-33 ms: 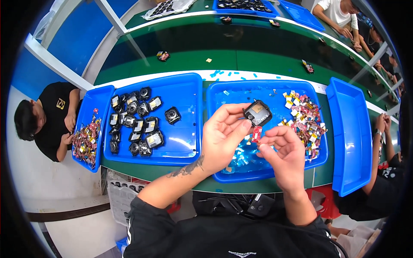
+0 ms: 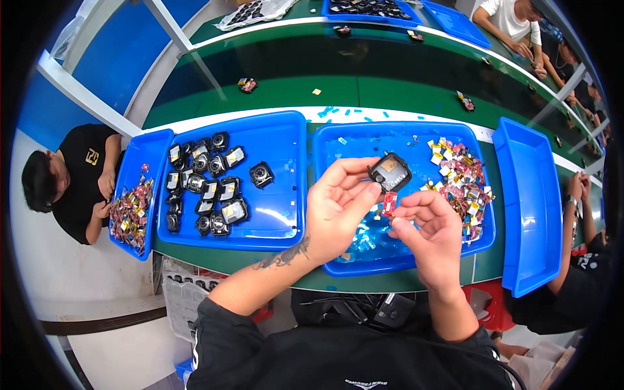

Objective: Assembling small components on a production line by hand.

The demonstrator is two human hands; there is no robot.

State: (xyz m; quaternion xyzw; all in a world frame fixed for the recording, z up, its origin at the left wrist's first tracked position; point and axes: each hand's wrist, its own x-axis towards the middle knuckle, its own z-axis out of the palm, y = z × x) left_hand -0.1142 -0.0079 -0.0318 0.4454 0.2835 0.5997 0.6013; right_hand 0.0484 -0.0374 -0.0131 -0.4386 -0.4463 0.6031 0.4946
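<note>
In the head view, the left hand (image 2: 341, 205) gripped a black casing (image 2: 391, 171), squarish with rounded corners, its grey inner face bearing a tan patch, above a blue tray (image 2: 377, 265). The right hand (image 2: 432, 231) pinched a small, red circuit board (image 2: 389, 204) with pale marks, just below the casing.

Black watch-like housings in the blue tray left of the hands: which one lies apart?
The rightmost housing, touching no other; the remaining housings crowd to its left.

Red board (image 2: 389, 203) partly behind right fingertips (image 2: 400, 225)
</note>
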